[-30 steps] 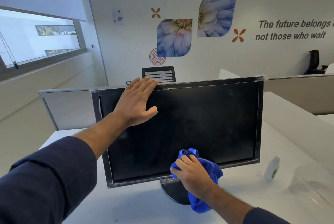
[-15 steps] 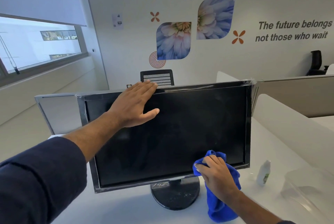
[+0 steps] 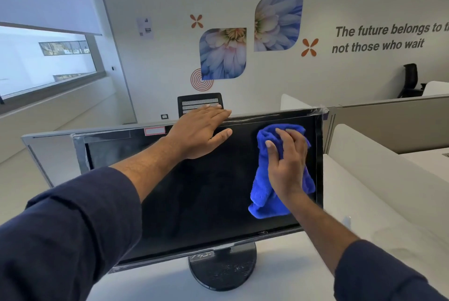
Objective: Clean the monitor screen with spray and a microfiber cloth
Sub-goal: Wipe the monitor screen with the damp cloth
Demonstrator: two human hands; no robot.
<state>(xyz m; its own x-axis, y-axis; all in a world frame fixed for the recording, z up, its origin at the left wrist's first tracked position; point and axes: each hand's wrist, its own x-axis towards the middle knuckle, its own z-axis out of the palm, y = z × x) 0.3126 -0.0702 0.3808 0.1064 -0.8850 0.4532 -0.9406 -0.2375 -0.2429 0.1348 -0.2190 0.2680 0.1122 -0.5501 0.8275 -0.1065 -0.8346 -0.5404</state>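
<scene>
Clearly, one monitor [image 3: 206, 191] stands on the white counter [image 3: 291, 264]. Left hand [image 3: 196, 134] lies flat, fingers straight, on its top edge. Right hand [image 3: 288, 162], grip closed around one blue cloth [image 3: 263, 193], presses it against the screen's upper right.

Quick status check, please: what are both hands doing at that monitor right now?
Left hand flat on black monitor top edge, steadying. Right hand grips bunched blue microfiber cloth, pressed on screen's upper right. Nothing in the way.

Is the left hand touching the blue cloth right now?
Apart. The head view shows bare black screen between the left hand and the blue cloth.
</scene>
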